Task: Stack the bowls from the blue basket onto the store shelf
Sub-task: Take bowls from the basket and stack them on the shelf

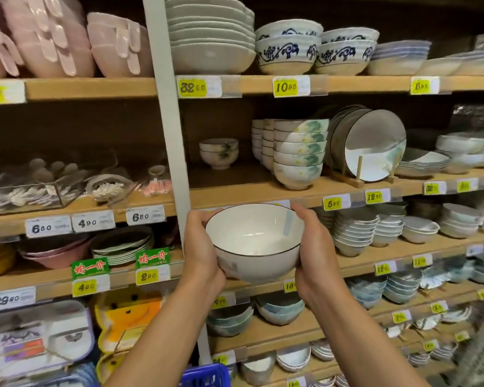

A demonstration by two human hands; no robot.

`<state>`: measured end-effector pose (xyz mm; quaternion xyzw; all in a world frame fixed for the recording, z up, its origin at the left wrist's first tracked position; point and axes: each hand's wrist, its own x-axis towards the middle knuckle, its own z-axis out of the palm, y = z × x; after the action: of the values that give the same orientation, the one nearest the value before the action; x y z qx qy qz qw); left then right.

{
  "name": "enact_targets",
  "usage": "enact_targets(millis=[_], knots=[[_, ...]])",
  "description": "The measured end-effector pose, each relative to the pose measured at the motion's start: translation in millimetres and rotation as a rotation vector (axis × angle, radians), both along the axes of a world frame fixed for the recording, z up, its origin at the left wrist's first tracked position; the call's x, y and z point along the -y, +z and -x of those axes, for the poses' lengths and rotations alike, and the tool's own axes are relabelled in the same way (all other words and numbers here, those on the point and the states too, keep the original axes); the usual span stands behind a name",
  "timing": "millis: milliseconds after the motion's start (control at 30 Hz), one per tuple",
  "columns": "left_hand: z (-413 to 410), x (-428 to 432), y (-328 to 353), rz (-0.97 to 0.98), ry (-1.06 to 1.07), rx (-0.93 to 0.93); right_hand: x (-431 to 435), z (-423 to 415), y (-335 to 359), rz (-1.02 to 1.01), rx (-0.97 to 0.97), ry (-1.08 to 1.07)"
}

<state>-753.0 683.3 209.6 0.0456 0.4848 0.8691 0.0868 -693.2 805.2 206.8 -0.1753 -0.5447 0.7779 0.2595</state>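
Note:
I hold a white bowl with a thin dark rim between both hands, upright, just below and in front of the middle wooden shelf. My left hand grips its left side and my right hand its right side. On that shelf, two small stacked bowls stand at the back left and a taller stack of green-painted bowls stands to the right. A corner of the blue basket shows at the bottom, between my forearms.
White plates lean in a wooden rack right of the bowl stack. A grey upright post divides the shelving. Shelves above and below hold more bowls and plates. Price tags line the shelf edges.

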Motion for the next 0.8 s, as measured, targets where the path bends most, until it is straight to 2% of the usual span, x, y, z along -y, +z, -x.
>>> enact_targets(millis=[200, 533, 800], knots=[[-4.9, -51.6, 7.2, 0.015, 0.114, -0.035, -57.4, 9.3, 6.4, -0.011, 0.054, 0.084], [2.6, -100.6, 27.6, 0.083, 0.185, 0.005, -111.6, 40.5, 25.6, 0.018, 0.048, 0.175], [35.0, -94.8, 36.5, 0.193, 0.288, -0.009, -125.8, 90.2, 46.1, 0.21, 0.103, 0.296]])
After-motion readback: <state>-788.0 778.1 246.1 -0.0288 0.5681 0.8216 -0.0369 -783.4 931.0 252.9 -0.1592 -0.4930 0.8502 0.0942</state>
